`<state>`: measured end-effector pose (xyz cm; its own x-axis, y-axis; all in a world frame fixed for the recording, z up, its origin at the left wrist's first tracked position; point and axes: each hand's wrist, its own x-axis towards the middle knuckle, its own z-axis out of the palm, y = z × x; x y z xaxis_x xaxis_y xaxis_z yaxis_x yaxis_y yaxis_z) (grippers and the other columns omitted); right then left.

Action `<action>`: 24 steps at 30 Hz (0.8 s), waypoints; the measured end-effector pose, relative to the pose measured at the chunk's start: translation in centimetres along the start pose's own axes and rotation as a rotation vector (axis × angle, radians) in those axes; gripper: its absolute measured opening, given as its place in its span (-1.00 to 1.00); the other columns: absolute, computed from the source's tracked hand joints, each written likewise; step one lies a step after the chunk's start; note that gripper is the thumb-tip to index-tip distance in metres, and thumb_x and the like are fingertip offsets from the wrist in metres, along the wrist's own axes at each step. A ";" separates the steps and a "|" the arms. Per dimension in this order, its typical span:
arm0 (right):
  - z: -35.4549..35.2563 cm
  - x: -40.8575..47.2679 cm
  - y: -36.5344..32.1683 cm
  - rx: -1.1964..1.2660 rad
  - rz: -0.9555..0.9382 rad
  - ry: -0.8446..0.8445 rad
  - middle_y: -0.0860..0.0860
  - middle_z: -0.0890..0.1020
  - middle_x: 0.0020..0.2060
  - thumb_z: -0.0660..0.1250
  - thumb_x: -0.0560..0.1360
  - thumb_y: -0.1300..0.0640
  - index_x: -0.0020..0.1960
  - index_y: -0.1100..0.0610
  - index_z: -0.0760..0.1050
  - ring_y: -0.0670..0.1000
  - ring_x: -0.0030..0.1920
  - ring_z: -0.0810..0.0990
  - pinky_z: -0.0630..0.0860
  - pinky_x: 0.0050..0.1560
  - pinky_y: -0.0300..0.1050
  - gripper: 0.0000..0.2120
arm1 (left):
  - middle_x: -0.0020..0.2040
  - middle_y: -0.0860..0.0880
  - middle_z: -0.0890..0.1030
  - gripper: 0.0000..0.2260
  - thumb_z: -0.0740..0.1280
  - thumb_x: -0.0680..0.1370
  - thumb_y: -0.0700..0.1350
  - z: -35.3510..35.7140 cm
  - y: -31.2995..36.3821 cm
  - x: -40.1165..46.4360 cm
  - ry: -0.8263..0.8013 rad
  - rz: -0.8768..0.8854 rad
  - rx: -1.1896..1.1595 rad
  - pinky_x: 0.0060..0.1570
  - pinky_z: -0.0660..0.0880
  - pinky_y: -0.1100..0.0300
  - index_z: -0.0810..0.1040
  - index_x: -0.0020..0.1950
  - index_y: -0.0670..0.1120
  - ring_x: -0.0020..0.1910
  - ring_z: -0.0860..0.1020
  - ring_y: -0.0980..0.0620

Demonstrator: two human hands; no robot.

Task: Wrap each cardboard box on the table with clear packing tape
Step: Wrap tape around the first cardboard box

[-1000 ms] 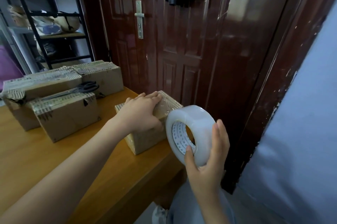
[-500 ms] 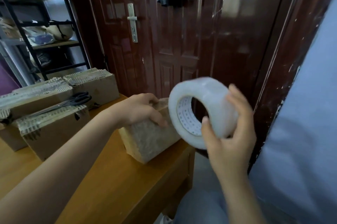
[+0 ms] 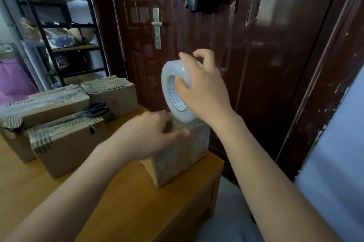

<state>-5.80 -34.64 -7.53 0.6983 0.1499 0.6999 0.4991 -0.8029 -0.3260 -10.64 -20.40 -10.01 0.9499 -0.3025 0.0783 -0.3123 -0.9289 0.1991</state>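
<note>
1. Because it is small and made of stiff corrugated card, the brown cardboard box under both hands at the near corner of the wooden desk should be light and easy to tip; its glossy taped faces look slippery, so the edges and corners seem the better hold.
2. The left hand, blurred, lies over the box's top with its fingers spread flat, pressing without gripping.
3. This box's long axis runs from the left hand away towards the door, one short end facing the camera.
4. Just beyond, the right hand grips the white-cored roll of clear packing tape, thumb in the core, fingers curled over the rim; the roll stands on edge, touching the box's far top edge.
5. Well left of the left hand sit three more cardboard boxes, with black scissors on top.
</note>
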 end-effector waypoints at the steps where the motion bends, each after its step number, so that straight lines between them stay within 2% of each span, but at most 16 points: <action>1: 0.2 -0.3 0.3 0.010 -0.017 0.068 0.02 0.22 0.41 0.29 0.54 0.05 0.48 0.07 0.28 0.09 0.27 0.37 0.37 -0.11 -0.23 -0.47 | 0.45 -0.03 0.38 -0.37 0.07 0.52 0.37 0.6 0.4 -0.5 -0.058 -0.010 0.080 0.34 0.34 0.10 0.33 0.46 0.01 0.39 0.39 0.00; 2: 0.5 -0.6 0.5 0.015 -0.054 0.138 0.06 0.26 0.41 0.34 0.51 0.07 0.46 0.11 0.32 0.10 0.26 0.38 0.35 -0.15 -0.29 -0.46 | 0.57 -0.07 0.16 -0.29 0.02 0.53 0.37 1.2 0.6 -0.6 -0.070 -0.019 0.182 0.46 0.16 0.07 0.14 0.56 -0.01 0.53 0.18 -0.03; 3: 0.9 -1.2 0.6 0.018 -0.105 0.204 0.09 0.31 0.38 0.37 0.47 0.11 0.43 0.14 0.36 0.12 0.25 0.40 0.33 -0.19 -0.36 -0.46 | 0.60 -0.08 0.01 -0.27 -0.02 0.55 0.36 1.7 0.6 -0.6 -0.048 -0.019 0.252 0.50 0.03 0.06 0.00 0.59 -0.03 0.57 0.04 -0.04; 4: 1.5 -1.9 0.7 0.024 -0.152 0.264 0.11 0.37 0.35 0.38 0.43 0.14 0.40 0.15 0.40 0.13 0.23 0.41 0.32 -0.19 -0.40 -0.46 | 0.60 -0.09 -0.05 -0.29 -0.04 0.57 0.33 2.0 0.6 -0.6 -0.023 -0.018 0.278 0.52 -0.02 0.05 -0.06 0.60 -0.03 0.57 -0.02 -0.04; 6: 2.6 -3.5 1.0 0.040 -0.188 0.357 0.09 0.43 0.32 0.38 0.40 0.17 0.39 0.14 0.40 0.12 0.22 0.43 0.35 -0.10 -0.40 -0.44 | 0.60 -0.10 -0.05 -0.32 -0.05 0.59 0.30 2.4 0.4 -0.5 0.012 -0.019 0.283 0.54 -0.03 0.04 -0.08 0.61 -0.03 0.58 -0.03 -0.04; 9: 3.9 -5.3 1.6 0.077 -0.196 0.395 0.04 0.31 0.42 0.37 0.43 0.22 0.45 0.08 0.23 0.03 0.27 0.40 0.33 0.15 -0.35 -0.36 | 0.60 -0.10 0.00 -0.32 -0.03 0.60 0.30 2.7 0.6 -0.5 0.047 -0.025 0.292 0.53 -0.02 0.04 -0.05 0.60 -0.05 0.57 0.00 -0.05; 12: 3.9 -5.5 1.6 0.083 -0.202 0.398 0.03 0.29 0.44 0.39 0.42 0.26 0.45 0.06 0.19 -0.02 0.26 0.43 0.37 0.11 -0.33 -0.33 | 0.59 -0.11 0.06 -0.31 0.00 0.59 0.30 2.8 0.8 -0.5 0.085 -0.036 0.285 0.50 0.05 0.04 0.02 0.59 -0.08 0.56 0.07 -0.06; 14: 3.2 -5.1 1.4 0.079 -0.195 0.355 0.06 0.33 0.43 0.40 0.40 0.26 0.45 0.07 0.23 -0.02 0.14 0.49 0.46 -0.04 -0.32 -0.32 | 0.58 -0.12 0.09 -0.32 0.01 0.59 0.30 2.9 0.8 -0.5 0.107 -0.041 0.292 0.47 0.14 0.03 0.07 0.58 -0.09 0.54 0.14 -0.07; 16: 1.7 -4.6 1.2 0.050 -0.211 0.237 0.06 0.34 0.44 0.41 0.38 0.25 0.46 0.09 0.28 -0.01 0.04 0.55 0.48 -0.19 -0.31 -0.32 | 0.58 -0.12 0.11 -0.32 -0.01 0.59 0.30 3.0 0.8 -0.5 0.112 -0.048 0.312 0.44 0.20 0.03 0.11 0.57 -0.11 0.52 0.18 -0.07; 18: -0.6 -4.1 1.2 0.009 -0.195 0.081 -0.03 0.31 0.46 0.40 0.39 0.22 0.49 0.05 0.28 -0.04 0.12 0.49 0.40 -0.26 -0.37 -0.30 | 0.58 -0.13 0.11 -0.32 -0.01 0.59 0.30 2.9 0.9 -0.6 0.107 -0.051 0.321 0.42 0.23 0.03 0.12 0.56 -0.13 0.51 0.20 -0.08; 21: -4.5 -4.5 1.5 0.008 -0.117 -0.026 -0.20 0.27 0.45 0.40 0.38 0.18 0.50 -0.07 0.25 -0.15 0.22 0.39 0.36 -0.18 -0.34 -0.27 | 0.58 -0.14 0.11 -0.32 -0.01 0.60 0.30 2.9 1.0 -0.5 0.106 -0.054 0.326 0.41 0.23 0.04 0.14 0.55 -0.14 0.51 0.21 -0.08; 24: -8.1 -6.2 2.0 0.029 -0.053 -0.149 -0.32 0.28 0.41 0.39 0.35 0.18 0.46 -0.19 0.28 -0.19 0.22 0.40 0.41 0.05 -0.13 -0.26 | 0.58 -0.14 0.10 -0.33 -0.01 0.60 0.30 2.9 1.0 -0.5 0.105 -0.058 0.325 0.42 0.22 0.04 0.16 0.55 -0.14 0.51 0.20 -0.08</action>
<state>-13.29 -41.88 -7.41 0.7379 0.2773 0.6153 0.5503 -0.7750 -0.3108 -11.35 -21.81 -12.68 0.9542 -0.2397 0.1791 -0.2220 -0.9684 -0.1137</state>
